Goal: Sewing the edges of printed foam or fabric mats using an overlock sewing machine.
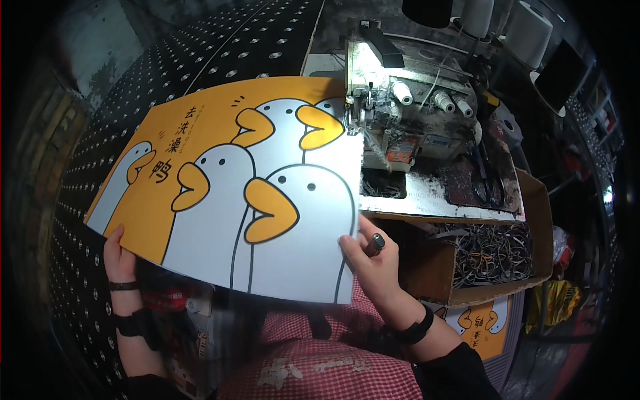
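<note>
A large floor mat (287,260), orange with white cartoon ducks, spans the middle of the view. Its far right edge lies at the needle area of an overlock sewing machine (407,127), lit by a bright lamp. My left hand (121,260) grips the mat's near left corner, thumb on top and fingers hidden beneath. On the right edge, close to the near corner, my right hand (377,267) pinches the mat with its thumb on the printed face. A short dark cylindrical thing (377,243) sticks out of that same hand; its kind I cannot make out.
A cardboard box (540,220) full of tangled trimmings (493,257) stands right of the machine. Below it lies a similar printed mat (490,330). White thread cones (529,33) stand behind. A black studded table (220,57) extends left, and a yellow bag (557,303) lies right.
</note>
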